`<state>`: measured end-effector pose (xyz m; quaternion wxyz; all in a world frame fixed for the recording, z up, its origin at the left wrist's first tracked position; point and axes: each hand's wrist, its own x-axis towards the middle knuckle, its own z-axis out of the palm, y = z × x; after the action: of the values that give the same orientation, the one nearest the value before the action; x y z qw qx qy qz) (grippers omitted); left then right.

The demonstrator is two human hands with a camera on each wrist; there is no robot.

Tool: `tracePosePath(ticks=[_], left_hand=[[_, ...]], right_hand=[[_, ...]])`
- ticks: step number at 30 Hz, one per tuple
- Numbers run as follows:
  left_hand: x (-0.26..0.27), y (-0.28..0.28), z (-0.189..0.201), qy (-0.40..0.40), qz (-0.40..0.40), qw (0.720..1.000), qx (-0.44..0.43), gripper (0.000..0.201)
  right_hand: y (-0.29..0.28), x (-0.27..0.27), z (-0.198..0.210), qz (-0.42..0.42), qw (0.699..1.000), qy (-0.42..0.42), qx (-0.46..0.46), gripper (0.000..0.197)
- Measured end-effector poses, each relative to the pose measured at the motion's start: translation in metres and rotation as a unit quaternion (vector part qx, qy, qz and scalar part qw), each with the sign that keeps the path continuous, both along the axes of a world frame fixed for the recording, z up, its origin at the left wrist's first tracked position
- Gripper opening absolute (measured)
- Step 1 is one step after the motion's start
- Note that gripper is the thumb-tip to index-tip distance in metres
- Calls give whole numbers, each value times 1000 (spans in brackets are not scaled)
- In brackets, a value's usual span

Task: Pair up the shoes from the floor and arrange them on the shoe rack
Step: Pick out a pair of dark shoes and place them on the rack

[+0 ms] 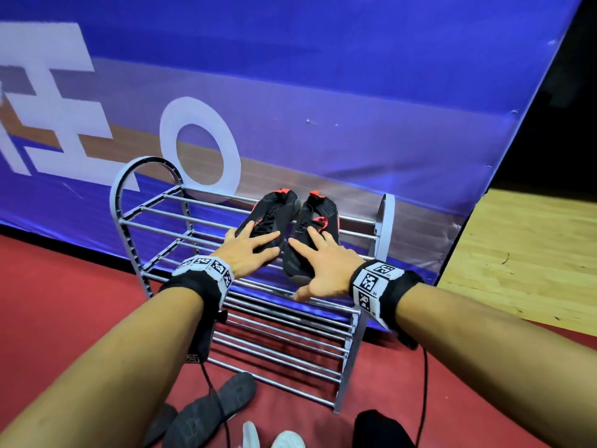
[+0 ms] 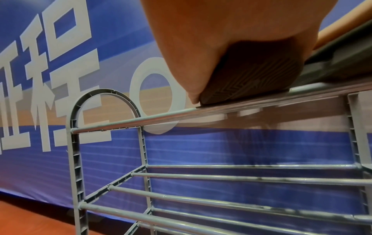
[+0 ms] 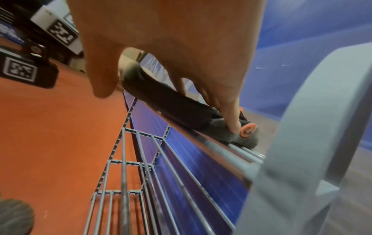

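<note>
On the rack's (image 1: 206,218) top tier, seen from my head, two black shoes with red trim sit side by side, heels to the banner (image 1: 323,92), toes to me, so they read as a pair. My left hand (image 1: 248,250) lies flat on the left shoe (image 1: 268,221), fingers spread; my right hand (image 1: 323,263) lies the same way on the right shoe (image 1: 316,227), thumb hanging off toward the front bar. Neither grip closes on anything; both are released and only pressing, I judge to square the shoes and seat them on the bars. More shoes wait on the red floor (image 1: 64,302): a dark sole (image 1: 219,402) turned up, and white toes (image 1: 287,439) at the bottom edge.

From my left wrist, the palm covers the shoe's toe (image 2: 251,82), whose ridged sole rests on the front bar (image 2: 141,120). Lower tiers show bare bars.

From my right wrist, straight fingers (image 3: 233,114) run along the shoe's (image 3: 171,103) top, one fingertip near an orange tab (image 3: 247,130). The sole lies on the bars, beside the grey end panel (image 3: 322,111).
</note>
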<state>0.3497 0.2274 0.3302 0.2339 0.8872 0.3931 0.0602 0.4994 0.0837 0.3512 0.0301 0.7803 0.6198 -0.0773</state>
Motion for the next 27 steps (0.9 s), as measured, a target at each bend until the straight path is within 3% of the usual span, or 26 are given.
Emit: tracePosePath(ticks=[4,10,19,27], left_hand=[[2,1,-3,21,-3,1000,0,57],[2,-8,4,15,2,1000,3,44],[4,1,1,-22,-27,998,44,45],[10,12,-3,-93,-6,996,-13,81]], right_hand=[[-6,-8,-2,-2,1000,3,-6,91],[-8,-7,-4,-9,1000,-7,-21,85],[-16,0,5,-4,1000,-19,-18,86],[-11,9,8,4,999,-22,-38,90]])
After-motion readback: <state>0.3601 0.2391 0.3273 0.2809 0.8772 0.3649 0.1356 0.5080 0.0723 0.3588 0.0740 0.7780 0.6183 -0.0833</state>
